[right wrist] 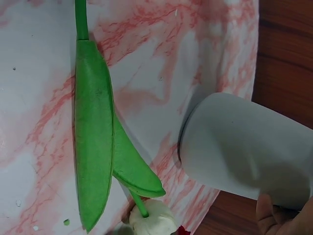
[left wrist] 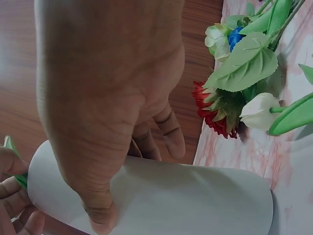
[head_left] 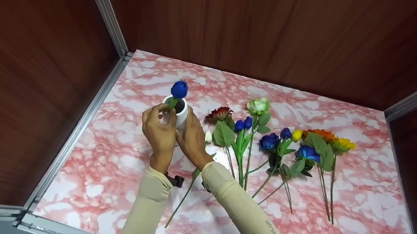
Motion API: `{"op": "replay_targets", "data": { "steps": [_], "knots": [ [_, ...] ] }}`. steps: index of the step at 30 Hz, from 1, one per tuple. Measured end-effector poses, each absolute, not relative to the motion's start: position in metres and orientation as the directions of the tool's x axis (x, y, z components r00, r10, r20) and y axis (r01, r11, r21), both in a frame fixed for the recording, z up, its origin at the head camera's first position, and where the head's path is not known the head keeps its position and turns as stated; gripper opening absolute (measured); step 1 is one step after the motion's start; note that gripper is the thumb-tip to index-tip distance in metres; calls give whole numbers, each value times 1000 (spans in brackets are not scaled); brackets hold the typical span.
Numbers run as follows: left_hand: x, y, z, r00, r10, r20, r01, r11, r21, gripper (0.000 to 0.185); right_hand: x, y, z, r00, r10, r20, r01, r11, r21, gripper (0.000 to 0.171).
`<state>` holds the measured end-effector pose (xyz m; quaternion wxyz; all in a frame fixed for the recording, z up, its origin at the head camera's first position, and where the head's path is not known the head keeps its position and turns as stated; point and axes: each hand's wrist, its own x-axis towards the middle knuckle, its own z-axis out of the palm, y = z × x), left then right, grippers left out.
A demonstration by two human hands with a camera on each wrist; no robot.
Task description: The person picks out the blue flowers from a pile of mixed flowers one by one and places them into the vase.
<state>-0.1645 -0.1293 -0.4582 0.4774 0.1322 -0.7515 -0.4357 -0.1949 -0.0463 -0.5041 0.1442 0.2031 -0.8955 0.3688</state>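
Observation:
A white cylindrical vase (head_left: pixel 181 112) stands on the pink marbled table (head_left: pixel 117 154), left of centre. A blue flower bud (head_left: pixel 179 89) sticks up out of its mouth. My left hand (head_left: pixel 164 115) pinches the flower's green leaf (head_left: pixel 172 102) at the vase's rim; in the left wrist view its fingers (left wrist: pixel 12 196) hold that leaf (left wrist: pixel 9 146) beside the vase (left wrist: pixel 195 200). My right hand (head_left: pixel 189 125) wraps around the vase's right side, filling the left wrist view as a large right hand (left wrist: pixel 107 98). In the right wrist view only a fingertip (right wrist: pixel 283 218) shows under the vase (right wrist: pixel 244 147).
A white tulip (head_left: pixel 208 136) with a long stem lies just right of my hands. Beyond it lie a red flower (head_left: pixel 219 114), a pale green rose (head_left: pixel 257 105), blue roses (head_left: pixel 269 141) and orange-yellow flowers (head_left: pixel 338 142). Wooden walls and a metal rail (head_left: pixel 83 123) bound the table.

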Motion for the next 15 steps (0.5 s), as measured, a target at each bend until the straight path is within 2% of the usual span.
{"op": "replay_targets", "data": {
  "steps": [3,7,15],
  "knots": [
    [-164,-131,-461,-502,-606,617,218,602,768,24,-193,-48,-506,-872,-254,419,-473,655,-589,72],
    [-165,-132,-462,-487,-605,630,224,611,760,22,-191,-50,-507,-873,-256,415,-472,659,-586,70],
    [-171,-130,-458,-490,-671,557,235,513,825,18,-196,-49,-507,-877,-246,414,-467,641,-609,69]
  ]
}}
